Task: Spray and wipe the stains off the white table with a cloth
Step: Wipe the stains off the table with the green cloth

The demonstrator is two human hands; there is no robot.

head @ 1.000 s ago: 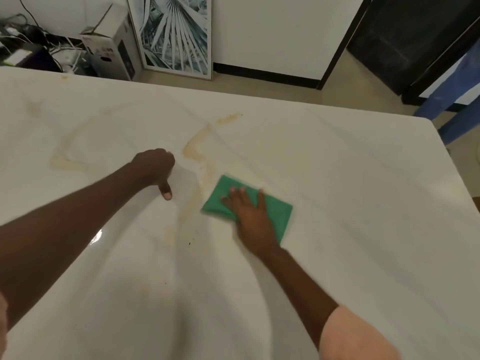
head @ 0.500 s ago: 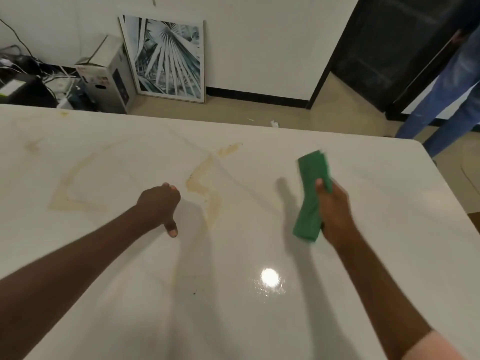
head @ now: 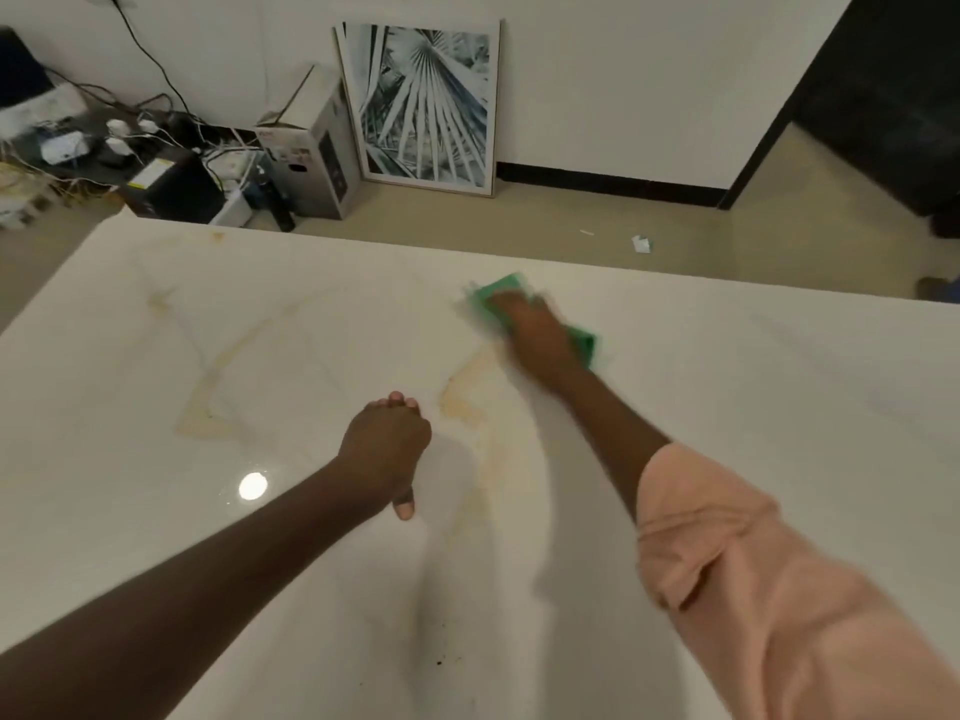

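Streaks could remain: the flat right hand [head: 535, 337] pressed the green cloth [head: 493, 293] beside the stain [head: 467, 394], left hand [head: 387, 444] clenched empty.

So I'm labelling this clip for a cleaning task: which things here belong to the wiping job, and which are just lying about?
Part of the job: green cloth, right hand on it, left hand resting on the white table, yellowish stains.

Just lying about: framed palm print, cardboard box, tangle of cables, paper scrap on the floor.
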